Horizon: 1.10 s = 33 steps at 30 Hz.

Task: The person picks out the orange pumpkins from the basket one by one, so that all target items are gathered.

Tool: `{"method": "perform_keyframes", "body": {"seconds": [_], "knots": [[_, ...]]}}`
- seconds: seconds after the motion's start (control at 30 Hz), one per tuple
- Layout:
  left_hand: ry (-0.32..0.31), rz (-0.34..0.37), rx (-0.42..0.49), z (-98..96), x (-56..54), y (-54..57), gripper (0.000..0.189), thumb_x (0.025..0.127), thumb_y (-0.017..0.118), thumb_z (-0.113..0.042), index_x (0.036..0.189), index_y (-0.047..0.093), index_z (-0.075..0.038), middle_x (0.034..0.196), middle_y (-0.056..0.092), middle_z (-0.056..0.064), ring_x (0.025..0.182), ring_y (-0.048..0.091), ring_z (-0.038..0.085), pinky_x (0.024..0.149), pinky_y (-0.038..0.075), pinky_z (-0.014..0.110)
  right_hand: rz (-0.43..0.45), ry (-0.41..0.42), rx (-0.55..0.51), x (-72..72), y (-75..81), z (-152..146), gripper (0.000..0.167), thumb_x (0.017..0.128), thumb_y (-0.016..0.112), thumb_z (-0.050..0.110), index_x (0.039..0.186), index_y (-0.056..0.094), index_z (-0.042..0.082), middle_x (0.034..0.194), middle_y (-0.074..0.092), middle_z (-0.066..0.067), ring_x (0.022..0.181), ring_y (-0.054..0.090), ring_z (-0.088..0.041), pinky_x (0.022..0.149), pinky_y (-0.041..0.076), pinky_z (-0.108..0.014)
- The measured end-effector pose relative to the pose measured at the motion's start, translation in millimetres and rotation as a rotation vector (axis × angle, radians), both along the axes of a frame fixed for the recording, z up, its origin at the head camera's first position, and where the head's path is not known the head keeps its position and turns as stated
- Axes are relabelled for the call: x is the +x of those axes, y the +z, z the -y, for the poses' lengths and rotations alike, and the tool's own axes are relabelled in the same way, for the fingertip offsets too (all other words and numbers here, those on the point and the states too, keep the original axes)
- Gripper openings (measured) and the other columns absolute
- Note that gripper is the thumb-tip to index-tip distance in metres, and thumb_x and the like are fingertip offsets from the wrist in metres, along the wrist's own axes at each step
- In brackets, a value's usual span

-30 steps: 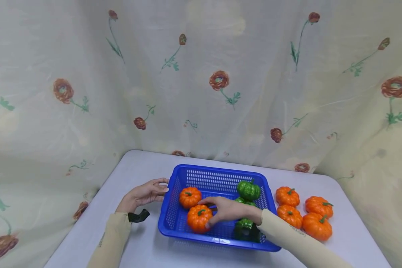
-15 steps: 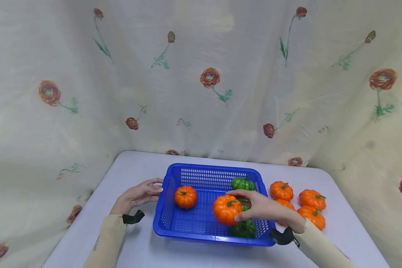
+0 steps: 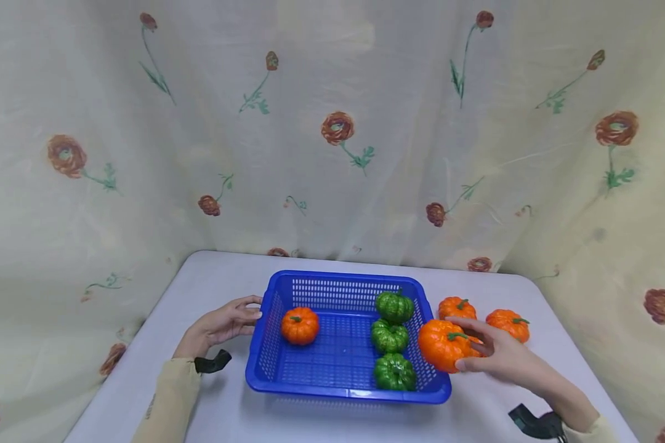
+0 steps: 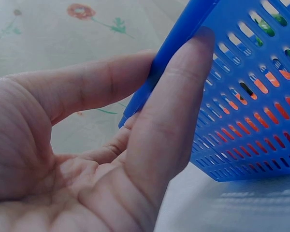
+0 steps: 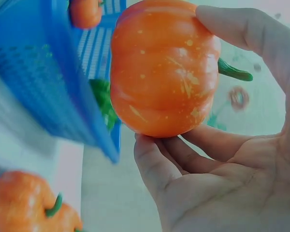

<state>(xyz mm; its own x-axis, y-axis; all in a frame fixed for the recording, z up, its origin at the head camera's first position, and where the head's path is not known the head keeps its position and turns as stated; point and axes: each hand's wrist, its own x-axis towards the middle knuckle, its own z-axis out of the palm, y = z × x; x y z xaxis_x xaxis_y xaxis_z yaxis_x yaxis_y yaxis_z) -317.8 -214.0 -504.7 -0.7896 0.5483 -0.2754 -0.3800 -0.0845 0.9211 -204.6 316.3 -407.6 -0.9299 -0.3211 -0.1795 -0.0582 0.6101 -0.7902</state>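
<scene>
My right hand grips an orange toy pumpkin with a green stem, held up at the right rim of the blue basket. In the right wrist view, thumb and fingers clasp that pumpkin from opposite sides. At the basket's left end, my left hand pinches the rim; the left wrist view has the rim between its digits. Inside the basket, an orange pumpkin sits at left. Three green pumpkins form a column along its right side.
Right of the basket, more orange pumpkins sit on the white table, partly covered by my right hand. One is close to the basket's right wall. A flowered curtain hangs behind and around the table.
My right hand has carried the orange pumpkin rightward from the basket's inside to its right rim, uncovering the green pumpkins. My left hand stays at the rim. The head view has shifted slightly.
</scene>
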Motion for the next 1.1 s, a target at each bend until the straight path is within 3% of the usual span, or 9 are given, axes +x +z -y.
{"method": "perform_keyframes", "body": {"seconds": [0.23,0.47,0.73,1.1], "knots": [[0.000,0.003,0.014,1.2,0.7,-0.3,0.042,0.096,0.053,-0.004,0.133,0.033,-0.006,0.106,0.069,0.005,0.093,0.068,0.017,0.083,0.059,0.032,0.093,-0.118,0.074,12.0,-15.0,-35.9,0.077,0.087,0.070,0.033,0.147,0.032,0.003,0.149,0.029,-0.030,0.133,0.034,-0.052,0.099,0.047,-0.057],[0.008,0.006,-0.003,1.2,1.5,0.7,0.042,0.096,0.053,-0.004,0.134,0.034,-0.005,0.106,0.070,0.005,0.092,0.068,0.017,0.083,0.059,0.032,0.185,-0.192,0.154,13.7,-50.5,-66.3,0.079,0.089,0.065,0.041,0.147,0.031,0.001,0.149,0.028,-0.033,0.131,0.032,-0.056,0.092,0.049,-0.061],[0.005,0.005,0.005,2.1,1.6,0.5,0.039,0.096,0.053,-0.004,0.132,0.036,-0.006,0.107,0.069,0.005,0.093,0.068,0.017,0.083,0.059,0.031,0.100,-0.184,0.124,15.4,-85.0,-79.8,0.074,0.088,0.068,0.028,0.143,0.032,-0.008,0.144,0.035,-0.036,0.130,0.039,-0.052,0.101,0.045,-0.054],[-0.010,-0.001,0.015,0.6,0.2,-0.2,0.037,0.097,0.051,-0.003,0.130,0.035,-0.006,0.104,0.070,0.005,0.092,0.067,0.016,0.083,0.059,0.031,0.000,-0.178,0.169,17.4,-93.9,-76.2,0.076,0.084,0.073,0.023,0.139,0.034,-0.012,0.140,0.039,-0.038,0.127,0.043,-0.052,0.101,0.046,-0.053]]}}
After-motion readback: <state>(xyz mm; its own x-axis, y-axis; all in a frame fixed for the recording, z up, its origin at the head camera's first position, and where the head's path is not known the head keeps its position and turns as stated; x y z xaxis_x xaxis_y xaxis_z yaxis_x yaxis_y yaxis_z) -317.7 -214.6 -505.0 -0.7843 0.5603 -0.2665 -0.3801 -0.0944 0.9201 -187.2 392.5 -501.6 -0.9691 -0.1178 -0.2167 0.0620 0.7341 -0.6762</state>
